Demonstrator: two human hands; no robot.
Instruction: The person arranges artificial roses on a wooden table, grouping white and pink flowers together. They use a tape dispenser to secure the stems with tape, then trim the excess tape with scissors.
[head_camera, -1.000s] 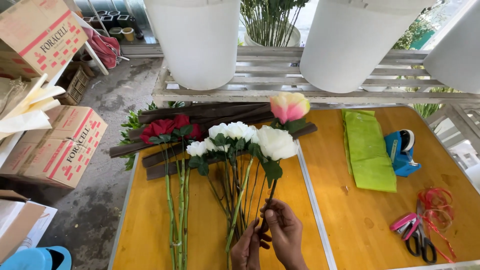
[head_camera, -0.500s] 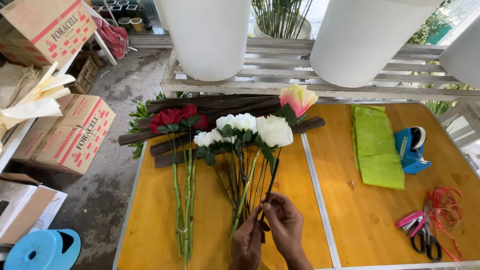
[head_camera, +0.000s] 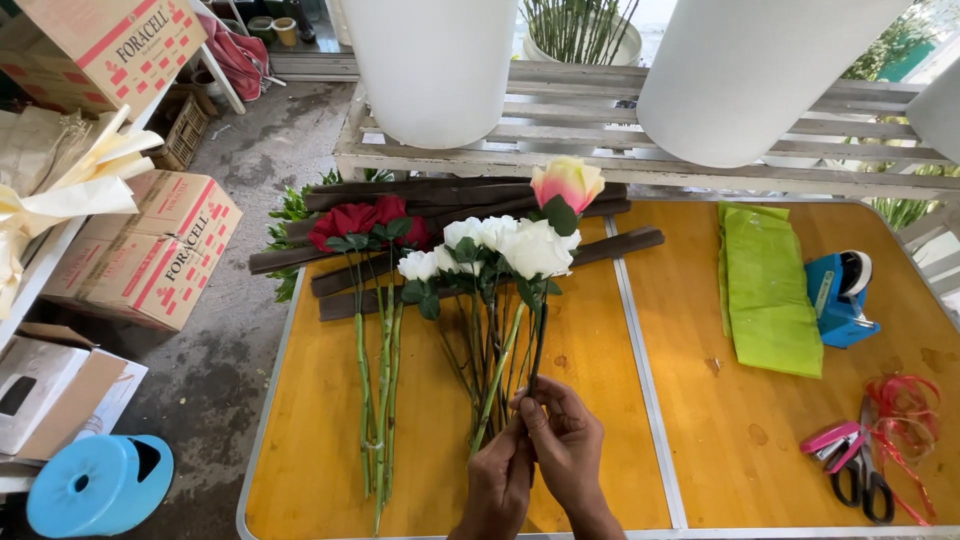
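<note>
White roses with one pink bloom lie gathered just right of the red roses, and I see my left hand and right hand closed around their stems, bunch untied, ribbon untouched.

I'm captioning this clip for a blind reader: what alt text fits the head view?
Two hands, left hand and right hand, grip the stems of a bunch of white roses with one pink rose over a yellow table. Red roses lie to the left; green paper, a blue tape dispenser and scissors lie right.
</note>
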